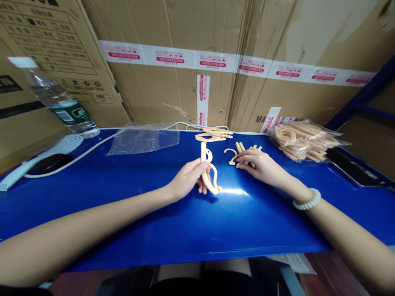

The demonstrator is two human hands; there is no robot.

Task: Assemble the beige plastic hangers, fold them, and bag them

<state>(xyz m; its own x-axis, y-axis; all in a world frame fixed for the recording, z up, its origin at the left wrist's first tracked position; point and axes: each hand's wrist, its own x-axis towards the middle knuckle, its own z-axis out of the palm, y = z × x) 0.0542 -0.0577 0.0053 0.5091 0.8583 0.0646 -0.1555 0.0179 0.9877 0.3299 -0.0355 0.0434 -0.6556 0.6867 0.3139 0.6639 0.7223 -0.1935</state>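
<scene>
My left hand (193,176) is closed around a beige plastic folding hanger (212,185), its arms folded together and held upright above the blue table. A round cut-out part shows near its top. To the right, my right hand (257,162) rests on a small pile of beige hanger pieces (240,147), fingers bent down among them. Its fingertips touch the pieces, but what they pinch is partly hidden. Beside those fingertips lies a loose curved hanger hook (231,156). Behind my left hand, several more beige hanger parts (212,134) lie stacked.
Clear bags of beige parts (304,139) lie at the right, next to a dark phone (352,168). An empty plastic bag (145,139), a water bottle (61,98), a pale hairbrush (52,148) and a white cable (92,150) are at the left. Cardboard (173,90) stands behind the blue table (148,230).
</scene>
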